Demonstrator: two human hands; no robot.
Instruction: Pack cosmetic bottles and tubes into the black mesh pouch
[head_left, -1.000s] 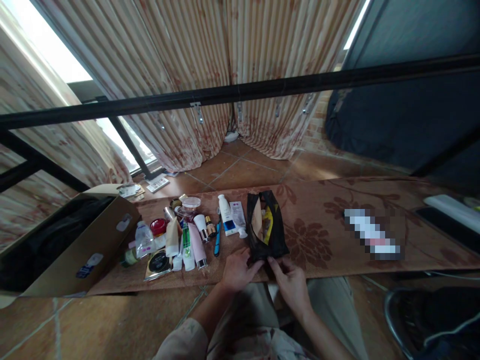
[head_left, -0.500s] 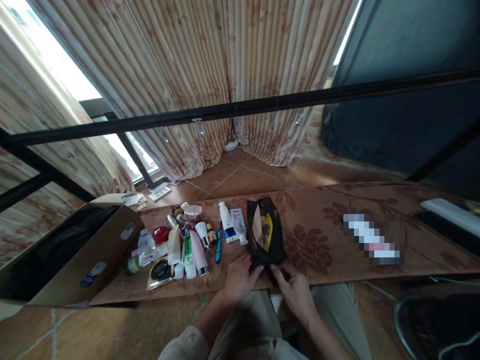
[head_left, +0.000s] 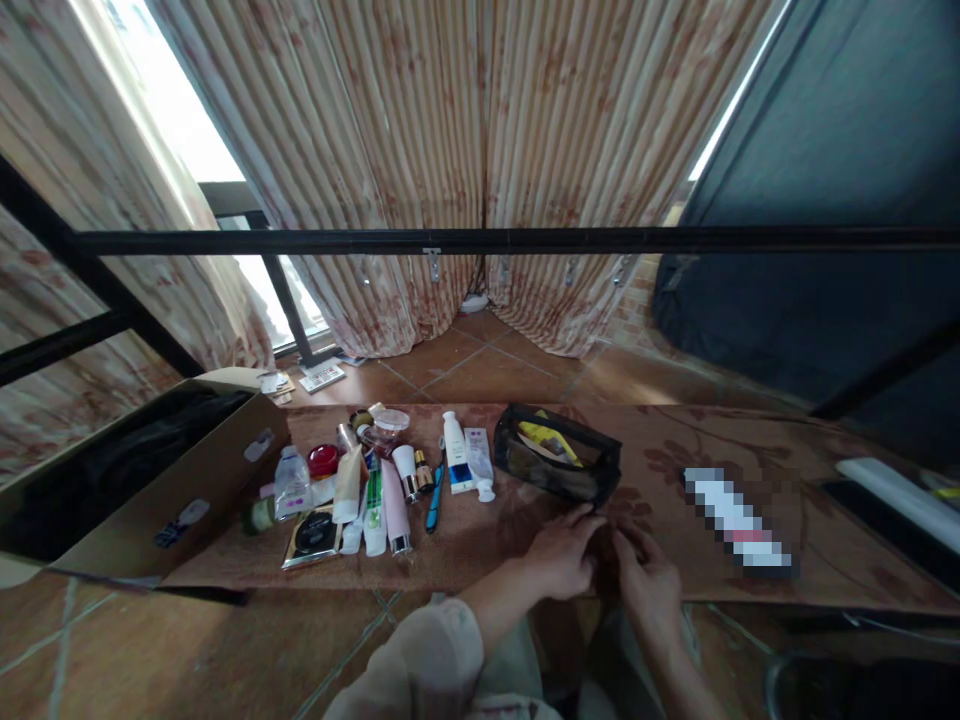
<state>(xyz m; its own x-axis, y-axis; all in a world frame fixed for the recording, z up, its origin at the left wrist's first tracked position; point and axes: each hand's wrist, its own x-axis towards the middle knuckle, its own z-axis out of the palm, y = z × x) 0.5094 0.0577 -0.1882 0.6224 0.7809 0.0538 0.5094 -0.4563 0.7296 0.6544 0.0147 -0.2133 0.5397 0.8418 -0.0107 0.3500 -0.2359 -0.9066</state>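
A black mesh pouch [head_left: 555, 465] lies at a slant on the cloth-covered table, its top gaping, with a yellow packet [head_left: 551, 440] showing inside. My left hand [head_left: 562, 558] is just in front of the pouch's near right corner, its fingertips close to the lower edge; whether they touch it is unclear. Beside it, my right hand [head_left: 649, 580] has curled fingers and a thumb turned toward the left hand. Both hands are closed near each other over a dark patch, and what is between them is hidden. A white tube [head_left: 455, 450] and a pale lilac tube [head_left: 478, 462] lie left of the pouch.
Several cosmetics spread across the left, including a pink tube [head_left: 395, 505], a black compact [head_left: 313, 532] and a blue pen [head_left: 434, 500]. A cardboard box [head_left: 217, 480] with dark contents stands at the far left. A blurred-out object [head_left: 739, 520] lies on the right.
The pouch has turned from pointing away from me to lying crosswise, and sits farther right. Both hands have shifted right, off its near end. The camera view has levelled.
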